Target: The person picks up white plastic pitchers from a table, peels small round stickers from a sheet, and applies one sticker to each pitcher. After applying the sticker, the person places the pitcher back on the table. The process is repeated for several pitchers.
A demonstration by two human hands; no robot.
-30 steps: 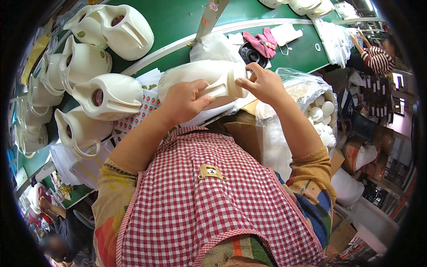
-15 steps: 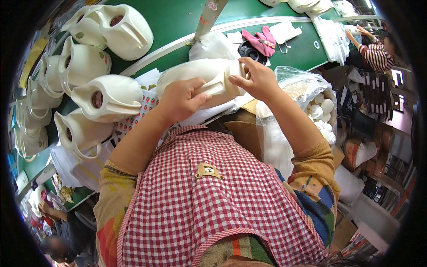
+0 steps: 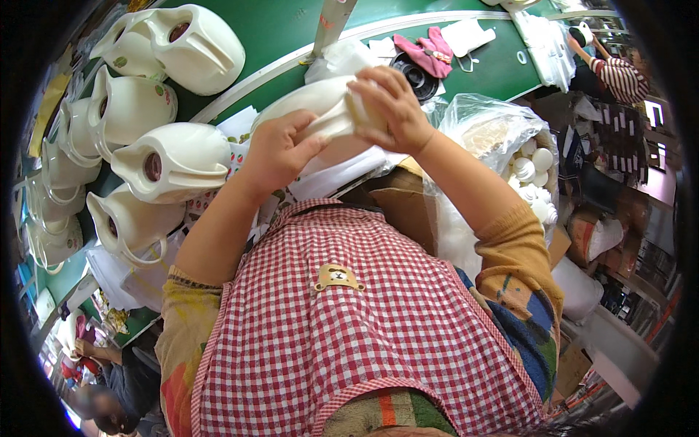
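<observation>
A cream-white plastic jug (image 3: 295, 102) lies on its side in front of me, tilted a little, its top end to the right. My left hand (image 3: 280, 149) is closed around its handle, thumb along the grip. Over the jug's lid (image 3: 360, 116), my right hand (image 3: 393, 109) has its fingers wrapped and slightly smeared by motion; they hide most of that end. Similar jugs (image 3: 182, 156) stand close together to the left, some with a dark reddish round opening. Sheets with small red printed marks (image 3: 200, 202) lie under the nearest ones.
A clear plastic bag (image 3: 466, 120) of round white caps (image 3: 523, 170) stands by my right forearm. Behind the jug, a black ring-shaped part (image 3: 415, 79) and pink cloth (image 3: 429, 54) lie on the green table (image 3: 284, 33). A metal post (image 3: 333, 25) rises there. Co-workers sit far right and lower left.
The jug and both hands have shifted slightly away from me and to the left. My right hand has rolled over the lid, its back now facing up more.
</observation>
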